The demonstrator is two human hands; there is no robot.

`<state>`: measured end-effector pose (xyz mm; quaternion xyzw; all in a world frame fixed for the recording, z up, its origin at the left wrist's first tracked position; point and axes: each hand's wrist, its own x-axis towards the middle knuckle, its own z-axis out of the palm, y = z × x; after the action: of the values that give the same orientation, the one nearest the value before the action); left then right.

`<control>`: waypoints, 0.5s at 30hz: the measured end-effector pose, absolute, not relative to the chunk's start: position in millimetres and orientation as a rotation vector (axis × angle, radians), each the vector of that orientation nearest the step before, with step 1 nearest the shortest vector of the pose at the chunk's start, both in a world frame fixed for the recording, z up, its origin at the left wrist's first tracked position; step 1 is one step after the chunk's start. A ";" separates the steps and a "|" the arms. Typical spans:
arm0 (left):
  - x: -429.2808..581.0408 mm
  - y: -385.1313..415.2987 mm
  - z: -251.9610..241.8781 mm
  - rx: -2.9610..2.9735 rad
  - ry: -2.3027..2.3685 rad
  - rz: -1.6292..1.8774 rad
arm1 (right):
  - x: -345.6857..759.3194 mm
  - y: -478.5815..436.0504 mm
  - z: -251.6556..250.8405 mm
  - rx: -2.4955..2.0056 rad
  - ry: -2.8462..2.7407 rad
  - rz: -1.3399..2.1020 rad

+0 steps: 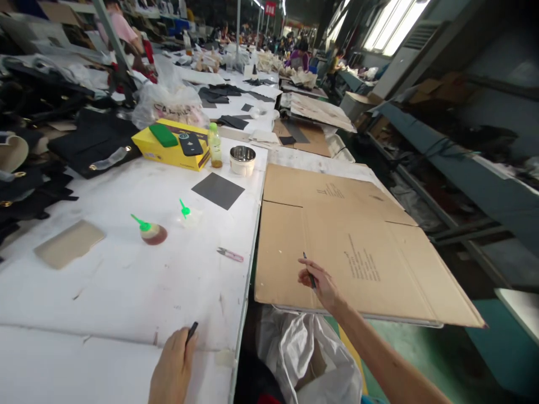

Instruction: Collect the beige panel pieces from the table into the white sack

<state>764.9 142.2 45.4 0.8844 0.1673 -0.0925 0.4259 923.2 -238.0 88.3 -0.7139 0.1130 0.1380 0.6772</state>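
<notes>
My left hand (172,365) is closed round a small black object (192,332) over the white table (181,297) at the bottom. Its tip sticks out past the thumb. On the right, my right hand (319,280) holds a thin dark pen-like tool (311,276) above a flattened cardboard sheet (286,241). Pink-handled thread snips (230,255) lie on the white table between the two hands. Farther left stand a squat bottle with a green nozzle (154,233) and a smaller clear one with a green tip (185,212).
A dark grey square (218,191), a beige piece (69,244), a yellow box (172,147), a bottle (215,147) and a metal bowl (242,161) rest on the table. Black bags (95,140) are piled left. A white sack (309,353) stands below the cardboard. People work far back.
</notes>
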 end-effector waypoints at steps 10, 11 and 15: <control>799.0 110.9 -32.4 3.066 -0.069 0.178 | 914.7 -265.9 -0.5 -1.444 0.385 0.135; 799.0 110.9 -31.9 3.073 -0.078 0.186 | 911.8 -263.6 -3.8 -1.463 0.381 0.134; 799.5 111.5 -33.2 3.080 -0.101 0.216 | 901.2 -248.2 -12.7 -1.558 0.325 0.128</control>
<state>799.5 111.5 -33.2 0.9967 -0.0328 0.0700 0.0263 901.2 -248.2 -12.7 -0.6987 0.1459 0.0575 0.6980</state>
